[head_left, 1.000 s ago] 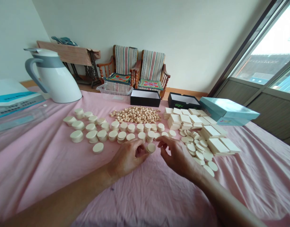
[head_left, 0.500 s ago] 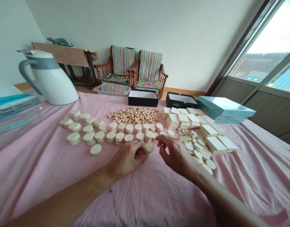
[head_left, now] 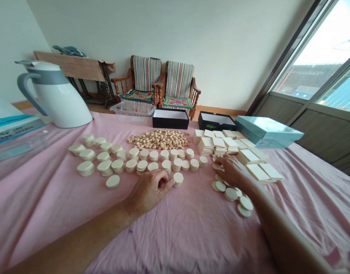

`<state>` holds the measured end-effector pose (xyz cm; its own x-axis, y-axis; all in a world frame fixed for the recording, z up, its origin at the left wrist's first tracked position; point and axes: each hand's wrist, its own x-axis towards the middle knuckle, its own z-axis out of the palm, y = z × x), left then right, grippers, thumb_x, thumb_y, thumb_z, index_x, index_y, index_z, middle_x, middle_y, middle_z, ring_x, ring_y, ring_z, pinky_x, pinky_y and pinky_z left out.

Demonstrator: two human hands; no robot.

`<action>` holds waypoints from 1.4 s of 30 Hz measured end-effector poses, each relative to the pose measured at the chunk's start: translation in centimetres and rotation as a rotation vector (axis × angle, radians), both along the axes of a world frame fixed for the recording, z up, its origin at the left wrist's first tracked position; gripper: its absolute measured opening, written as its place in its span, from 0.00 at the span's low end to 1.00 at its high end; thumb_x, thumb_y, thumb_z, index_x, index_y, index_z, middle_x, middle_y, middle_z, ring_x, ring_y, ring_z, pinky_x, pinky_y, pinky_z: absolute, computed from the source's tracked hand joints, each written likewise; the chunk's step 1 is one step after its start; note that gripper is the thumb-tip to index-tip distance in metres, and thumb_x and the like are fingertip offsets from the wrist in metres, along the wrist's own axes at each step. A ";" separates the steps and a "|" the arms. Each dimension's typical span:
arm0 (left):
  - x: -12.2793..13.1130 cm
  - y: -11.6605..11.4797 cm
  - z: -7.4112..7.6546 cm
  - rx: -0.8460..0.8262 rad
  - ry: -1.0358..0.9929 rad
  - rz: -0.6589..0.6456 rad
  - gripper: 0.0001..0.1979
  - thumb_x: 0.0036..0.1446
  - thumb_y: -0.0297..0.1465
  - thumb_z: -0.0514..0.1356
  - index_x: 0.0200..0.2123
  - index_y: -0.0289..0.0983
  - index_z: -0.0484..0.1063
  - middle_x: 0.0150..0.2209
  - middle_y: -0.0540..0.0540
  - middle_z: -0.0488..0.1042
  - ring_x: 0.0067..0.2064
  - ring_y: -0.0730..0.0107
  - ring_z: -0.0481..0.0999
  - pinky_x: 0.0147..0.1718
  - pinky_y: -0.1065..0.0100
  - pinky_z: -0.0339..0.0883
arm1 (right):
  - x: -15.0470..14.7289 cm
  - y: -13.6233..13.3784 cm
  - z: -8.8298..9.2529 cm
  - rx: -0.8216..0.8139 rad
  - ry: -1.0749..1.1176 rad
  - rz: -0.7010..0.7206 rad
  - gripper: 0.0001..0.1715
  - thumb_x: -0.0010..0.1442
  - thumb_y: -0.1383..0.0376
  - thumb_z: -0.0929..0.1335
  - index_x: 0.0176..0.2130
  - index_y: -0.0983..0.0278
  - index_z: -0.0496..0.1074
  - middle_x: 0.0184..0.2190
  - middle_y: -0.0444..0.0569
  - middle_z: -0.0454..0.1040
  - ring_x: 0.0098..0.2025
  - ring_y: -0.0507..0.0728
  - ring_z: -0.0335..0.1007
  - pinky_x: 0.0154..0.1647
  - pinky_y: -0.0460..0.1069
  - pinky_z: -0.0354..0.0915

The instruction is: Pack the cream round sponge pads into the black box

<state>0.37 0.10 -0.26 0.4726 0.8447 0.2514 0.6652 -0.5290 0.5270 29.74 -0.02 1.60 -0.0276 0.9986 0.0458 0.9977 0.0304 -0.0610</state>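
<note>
My left hand (head_left: 152, 190) rests on the cloth with its fingers loosely curled and a gap between thumb and forefinger. Its thumb tip is at the left side of a short stack of round wooden discs (head_left: 178, 179). To the right, my right hand (head_left: 232, 170) is bent down over a pile of loose wooden discs (head_left: 231, 194). Its fingers close at a pale disc (head_left: 217, 166) on the pile's far left; the hand partly hides the pile. Rows of stacked discs (head_left: 131, 164) stand beyond and left of my left hand.
Small wooden beads (head_left: 160, 139) lie heaped behind the rows. Square wooden tiles (head_left: 206, 144) are stacked at right. Farther back stand a clear plastic tray (head_left: 132, 110), black boxes (head_left: 170, 123), a light blue box (head_left: 273, 133) and a white jug (head_left: 66, 102). A pink cloth (head_left: 169, 236) covers the table.
My right hand has moved right, from near the front stack to the loose discs, and some of these have shifted. My left hand stays beside the front stack, its fingers drawn slightly back.
</note>
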 end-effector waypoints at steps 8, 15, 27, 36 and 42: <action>-0.1 0.1 0.0 0.000 -0.003 -0.012 0.14 0.59 0.37 0.53 0.25 0.35 0.67 0.25 0.50 0.71 0.26 0.74 0.67 0.26 0.71 0.55 | -2.0 -1.9 1.3 -0.074 0.100 0.140 0.09 0.54 0.61 0.64 0.33 0.63 0.70 0.31 0.48 0.71 0.34 0.55 0.65 0.34 0.48 0.55; -0.1 0.1 -0.1 0.034 0.000 -0.027 0.08 0.57 0.29 0.54 0.26 0.36 0.68 0.25 0.50 0.71 0.26 0.74 0.68 0.26 0.71 0.55 | -2.7 -2.2 1.5 -0.043 0.028 0.134 0.12 0.52 0.68 0.65 0.39 0.64 0.72 0.36 0.52 0.73 0.40 0.58 0.66 0.38 0.49 0.55; 0.0 -0.1 0.0 0.019 0.000 -0.044 0.06 0.53 0.24 0.54 0.29 0.36 0.70 0.27 0.51 0.71 0.27 0.74 0.68 0.27 0.72 0.56 | -5.2 -3.6 1.9 -0.055 0.162 0.208 0.13 0.55 0.65 0.66 0.42 0.64 0.70 0.37 0.51 0.72 0.39 0.56 0.67 0.39 0.49 0.57; -0.1 -0.2 0.0 0.014 -0.035 -0.076 0.08 0.52 0.22 0.53 0.30 0.37 0.70 0.29 0.50 0.73 0.30 0.72 0.70 0.29 0.71 0.58 | -5.2 -3.4 1.1 -0.093 0.186 0.286 0.11 0.52 0.71 0.64 0.38 0.64 0.68 0.35 0.49 0.69 0.34 0.53 0.65 0.34 0.47 0.56; -0.1 -0.3 0.1 -0.005 -0.068 -0.116 0.08 0.54 0.22 0.52 0.31 0.37 0.70 0.31 0.49 0.73 0.33 0.70 0.71 0.30 0.71 0.58 | -8.2 -3.5 1.8 0.148 0.379 0.258 0.03 0.54 0.66 0.63 0.33 0.63 0.64 0.27 0.45 0.68 0.27 0.50 0.62 0.28 0.46 0.55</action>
<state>0.31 -0.19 -0.20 0.5490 0.7868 0.2822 0.5622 -0.5974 0.5718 21.50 -3.55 3.42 -0.2272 0.9434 0.2415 0.8646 0.3095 -0.3957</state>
